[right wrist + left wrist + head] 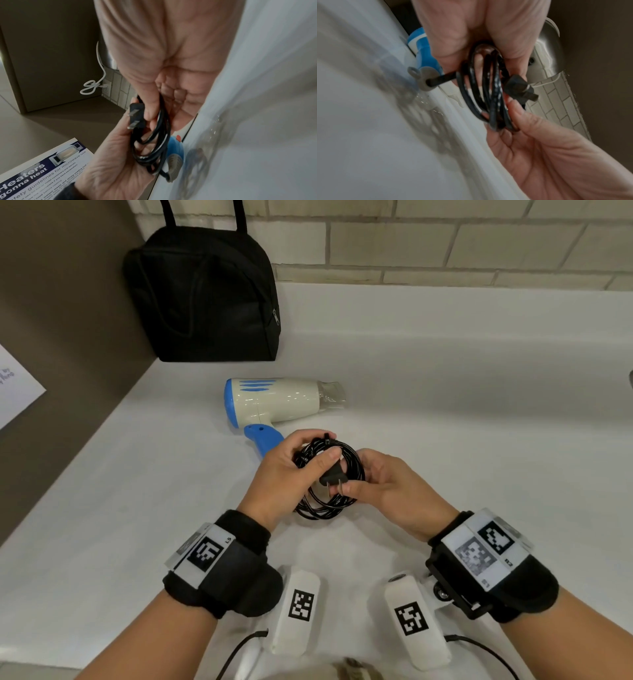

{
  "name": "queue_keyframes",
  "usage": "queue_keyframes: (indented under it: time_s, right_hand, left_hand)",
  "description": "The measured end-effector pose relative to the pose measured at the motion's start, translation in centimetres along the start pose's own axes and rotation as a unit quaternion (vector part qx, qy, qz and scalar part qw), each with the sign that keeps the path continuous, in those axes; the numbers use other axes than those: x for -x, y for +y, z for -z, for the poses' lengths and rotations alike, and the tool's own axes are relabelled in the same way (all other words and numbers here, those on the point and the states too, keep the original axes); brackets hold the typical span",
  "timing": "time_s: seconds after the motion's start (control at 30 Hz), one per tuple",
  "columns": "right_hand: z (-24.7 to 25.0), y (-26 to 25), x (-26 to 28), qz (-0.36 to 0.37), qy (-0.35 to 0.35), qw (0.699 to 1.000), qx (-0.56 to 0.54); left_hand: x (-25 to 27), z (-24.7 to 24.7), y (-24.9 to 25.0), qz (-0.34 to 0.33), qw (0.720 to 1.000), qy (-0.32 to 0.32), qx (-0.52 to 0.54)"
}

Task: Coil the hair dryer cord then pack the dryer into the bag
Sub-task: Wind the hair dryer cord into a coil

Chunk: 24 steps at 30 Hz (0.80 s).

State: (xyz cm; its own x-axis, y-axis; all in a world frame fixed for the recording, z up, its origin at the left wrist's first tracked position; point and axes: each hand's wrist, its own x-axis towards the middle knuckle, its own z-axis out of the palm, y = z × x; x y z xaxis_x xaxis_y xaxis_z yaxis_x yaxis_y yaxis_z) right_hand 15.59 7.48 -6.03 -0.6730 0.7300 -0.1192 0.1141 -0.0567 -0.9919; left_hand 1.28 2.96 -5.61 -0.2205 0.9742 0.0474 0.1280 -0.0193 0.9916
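A white and blue hair dryer (274, 402) lies on its side on the white counter (479, 422), nozzle pointing right. Its black cord (329, 503) is wound into a loose coil held just above the counter, in front of the blue handle (423, 47). My left hand (291, 470) grips the coil's left side, thumb pressing the plug (334, 475) against the loops. My right hand (376, 477) pinches the coil's right side next to the prongs. The black bag (202, 296) stands upright at the back left, zipped as far as I can see.
A tiled wall (445, 241) runs behind the counter, and a brown side panel (51, 302) closes off the left. A printed sign (17, 385) hangs on that panel. A white cable (96, 86) is plugged into a wall outlet farther off.
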Motion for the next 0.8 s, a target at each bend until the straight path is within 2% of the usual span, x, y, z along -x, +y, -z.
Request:
queue_keyframes:
  time_s: [0.1, 0.17, 0.23, 0.3, 0.33, 0.4, 0.53, 0.63, 0.7, 0.8]
  right_hand:
    - [-0.1, -0.2, 0.1, 0.006, 0.037, 0.999, 0.030]
    - [-0.2, -0.4, 0.2, 0.050, 0.073, 0.980, 0.177]
    - [-0.5, -0.9, 0.3, 0.120, 0.098, 0.932, 0.327]
    - [-0.7, -1.7, 0.3, 0.197, 0.120, 0.867, 0.442]
    - [-0.7, -2.0, 0.2, 0.231, 0.129, 0.839, 0.476]
    - [-0.5, -2.3, 0.1, 0.284, 0.135, 0.810, 0.495]
    - [0.2, -2.1, 0.0, 0.328, 0.132, 0.798, 0.487]
    - [0.3, -1.6, -0.4, 0.354, 0.139, 0.784, 0.490]
    - [0.3, -1.5, -0.7, 0.361, 0.123, 0.782, 0.494]
    - [0.0, -1.6, -1.0, 0.363, 0.092, 0.772, 0.514]
  left_hand:
    - [-0.2, -0.1, -0.3, 0.024, 1.000, 0.011, 0.010]
    - [-0.3, -0.3, -0.3, 0.037, 0.999, 0.017, 0.021]
    - [-0.4, -0.6, -0.1, 0.041, 0.999, 0.011, 0.019]
    - [-0.5, -0.9, 0.1, 0.045, 0.999, 0.001, 0.009]
    - [-0.5, -1.0, 0.3, 0.048, 0.999, -0.003, 0.009]
    - [-0.6, -1.0, 0.5, 0.052, 0.998, -0.007, 0.023]
    - [-0.5, -0.8, 0.3, 0.041, 0.998, 0.006, 0.048]
    - [-0.4, -0.7, 0.1, 0.003, 0.998, 0.013, 0.054]
    - [-0.4, -0.8, 0.0, -0.011, 0.999, 0.008, 0.051]
    - [-0.4, -0.7, -0.1, 0.002, 0.999, 0.017, 0.042]
